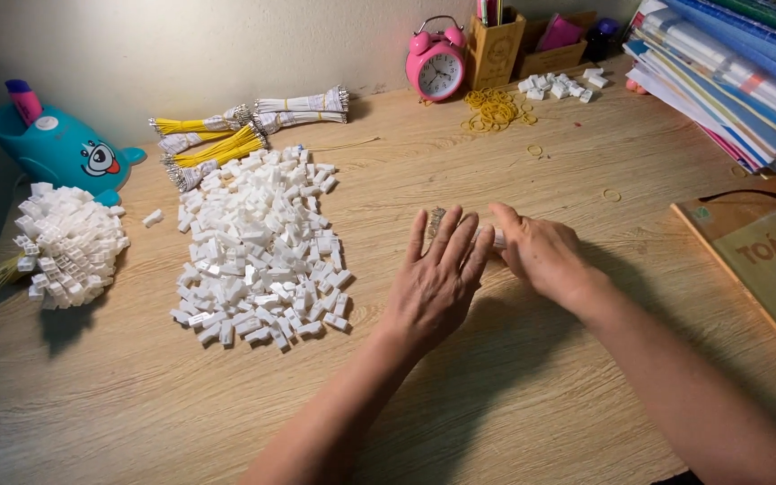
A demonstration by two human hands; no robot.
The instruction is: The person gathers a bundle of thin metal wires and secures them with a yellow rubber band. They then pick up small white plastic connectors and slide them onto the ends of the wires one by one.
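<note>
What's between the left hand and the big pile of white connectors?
Nothing: in the head view, only bare wooden desk lies between the left hand and the pile of white plastic connectors.

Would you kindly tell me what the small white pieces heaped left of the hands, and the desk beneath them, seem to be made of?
White pieces: probably moulded plastic, given their uniform blocky shapes and slight sheen. Desk: pale wood-grain surface, matte; possibly laminate rather than solid wood.

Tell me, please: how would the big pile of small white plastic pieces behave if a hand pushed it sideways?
The pile of white pieces lies loose and heaped, so it would probably scatter rather than slide together. The pieces look small and blocky, so they are likely light and unlikely to roll.
</note>
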